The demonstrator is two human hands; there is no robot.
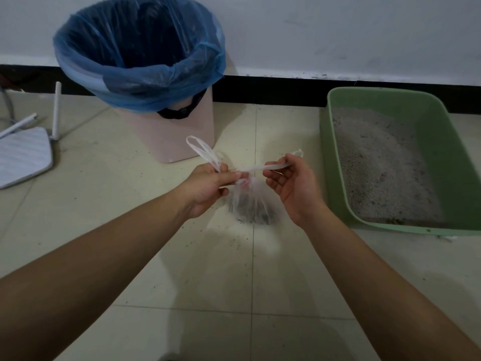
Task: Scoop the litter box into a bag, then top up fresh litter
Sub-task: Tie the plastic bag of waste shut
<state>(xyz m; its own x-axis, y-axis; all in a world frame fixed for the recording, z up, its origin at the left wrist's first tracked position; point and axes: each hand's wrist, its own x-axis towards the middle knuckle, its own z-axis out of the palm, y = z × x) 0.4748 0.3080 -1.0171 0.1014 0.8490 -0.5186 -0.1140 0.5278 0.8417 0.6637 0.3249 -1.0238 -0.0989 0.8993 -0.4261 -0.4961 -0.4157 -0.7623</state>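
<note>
A small clear plastic bag (251,204) with dark clumps in its bottom stands on the tiled floor between my hands. My left hand (208,187) pinches one white handle loop of the bag, which sticks up and to the left. My right hand (291,186) grips the other handle, stretched out to the right. The two handles cross at the bag's neck. The green litter box (447,162), to the right, holds grey litter (377,165).
A pink bin (179,136) lined with a blue bag (140,53) stands against the wall behind the bag. A white router (20,157) with antennas lies at the left. Litter grains are scattered on the tiles.
</note>
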